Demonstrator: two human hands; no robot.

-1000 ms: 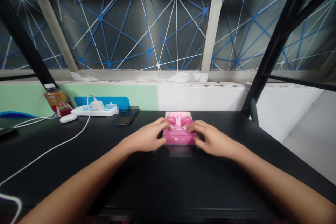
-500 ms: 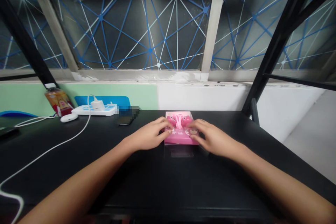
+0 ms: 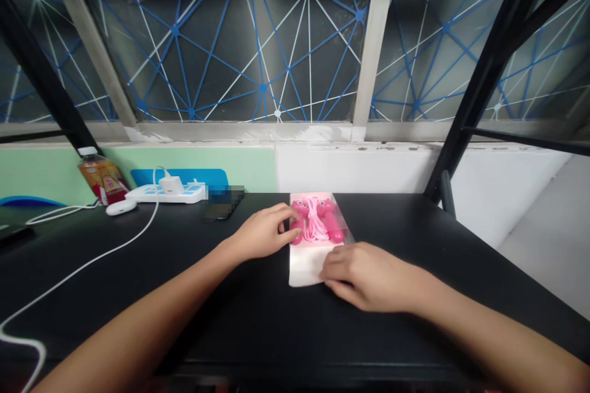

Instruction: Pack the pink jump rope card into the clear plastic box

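A jump rope [image 3: 316, 225] with two dark pink handles and a light pink coiled cord lies in a shallow box [image 3: 294, 198] on the black desk. Animal-like faces top the handles. Toward me, the box's white panel [image 3: 304, 264] lies folded out. My left hand [image 3: 270, 228] is closed at the box's left edge, thumb and fingers bent beside the left handle. My right hand [image 3: 369, 276] has its fingers curled at the white panel's right side, hiding that edge. Some clear plastic shows at the box's right side.
On the left stand a drink bottle [image 3: 102, 177] and a white power strip [image 3: 184, 194] with a plugged-in charger [image 3: 171, 185]. A white cable [image 3: 110, 250] runs across the desk. A phone-like dark object [image 3: 224, 206] lies behind my left hand. Black frame posts [image 3: 479, 92] rise at both sides.
My right hand has moved toward me, and the pink printed front now lies folded down with its white side up. Both handles and the cord are uncovered. My left hand has barely moved.
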